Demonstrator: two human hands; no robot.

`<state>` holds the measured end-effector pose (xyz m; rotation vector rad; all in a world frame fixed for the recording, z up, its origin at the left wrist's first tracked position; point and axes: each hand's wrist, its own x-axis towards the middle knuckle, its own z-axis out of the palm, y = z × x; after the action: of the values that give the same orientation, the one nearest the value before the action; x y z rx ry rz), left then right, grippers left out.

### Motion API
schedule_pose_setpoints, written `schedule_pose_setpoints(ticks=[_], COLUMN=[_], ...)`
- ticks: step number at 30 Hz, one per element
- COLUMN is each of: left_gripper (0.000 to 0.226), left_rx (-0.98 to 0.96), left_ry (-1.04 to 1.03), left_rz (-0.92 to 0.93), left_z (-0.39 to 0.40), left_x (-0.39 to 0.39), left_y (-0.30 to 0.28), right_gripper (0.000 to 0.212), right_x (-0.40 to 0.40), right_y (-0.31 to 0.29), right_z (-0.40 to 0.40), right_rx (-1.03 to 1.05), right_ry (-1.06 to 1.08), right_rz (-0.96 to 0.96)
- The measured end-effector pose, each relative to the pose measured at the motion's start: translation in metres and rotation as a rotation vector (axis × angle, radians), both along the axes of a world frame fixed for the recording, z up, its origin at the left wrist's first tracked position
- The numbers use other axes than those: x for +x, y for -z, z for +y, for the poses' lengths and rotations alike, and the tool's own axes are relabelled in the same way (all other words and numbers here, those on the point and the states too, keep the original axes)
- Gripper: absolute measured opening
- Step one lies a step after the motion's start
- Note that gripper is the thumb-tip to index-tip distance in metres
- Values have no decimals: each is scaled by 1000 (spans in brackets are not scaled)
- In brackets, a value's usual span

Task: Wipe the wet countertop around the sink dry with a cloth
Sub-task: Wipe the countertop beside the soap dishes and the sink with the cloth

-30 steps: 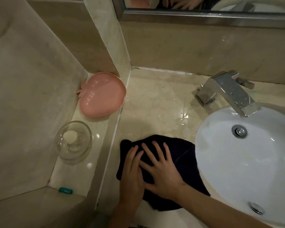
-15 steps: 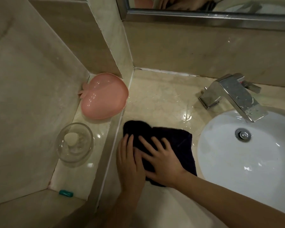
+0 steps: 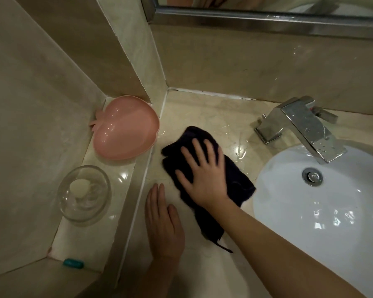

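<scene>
The dark cloth [image 3: 205, 175] lies bunched on the wet surface [image 3: 215, 117] left of the sink [image 3: 323, 211]. The right hand [image 3: 205, 175] presses it flat-fingered; the left hand [image 3: 163, 220] rests flat alongside, holding nothing. Soft, limp, probably damp: best pressed from above.

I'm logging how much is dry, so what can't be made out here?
Head view only:
- Countertop under the cloth: hidden by cloth and right hand.
- Counter right of the tap: cut off by the frame edge.
- Sink: its right side is cut off.
</scene>
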<state>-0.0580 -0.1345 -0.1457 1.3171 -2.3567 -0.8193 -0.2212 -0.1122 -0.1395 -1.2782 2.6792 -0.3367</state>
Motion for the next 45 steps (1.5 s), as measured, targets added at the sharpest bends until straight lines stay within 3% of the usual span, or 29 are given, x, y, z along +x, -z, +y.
schedule_pose_setpoints(ticks=[5,9,12,16,19,22,24,27,32,36,41,45], left_gripper=[52,52,53,52,47,49,53,56,54,53,59,63], left_rx=[0,-23,-28,-83,-85,-46,3,42,5,-48,-69,-72], left_ry=[15,22,27,54,-20,-39,-44,-54,-22,32,31,6], left_rz=[-11,-32,-56,-70,-87,-43,17,88,64,19,36,71], left_z=[-1,1,-1,-2,-11,-18,-21,-25,-27,-27,-28,-29], left_x=[-1,-3,-3,1,-14,-38,-45,-46,-47,-44,-45,-48], left_y=[-5,-7,-5,0,-6,-8,-6,-3,-4,-1,1,2], right_gripper=[61,56,55,56,59,69,65,55,55,71,61,60], right_x=[-34,-18,29,78,58,27,22,15,-12,13,-5,-28], right_y=[0,2,1,-1,-2,-2,-1,-2,-5,-7,2,6], right_z=[53,83,99,89,66,50,48,39,47,72,16,-65], right_rx=[10,-105,-103,-71,-18,52,42,-43,-30,1,-5,-43], right_ry=[256,383,298,-13,-282,-387,-370,-162,126,-37,-270,-189], right_rz=[36,18,29,-27,-18,42,18,-31,-53,-76,-22,-28])
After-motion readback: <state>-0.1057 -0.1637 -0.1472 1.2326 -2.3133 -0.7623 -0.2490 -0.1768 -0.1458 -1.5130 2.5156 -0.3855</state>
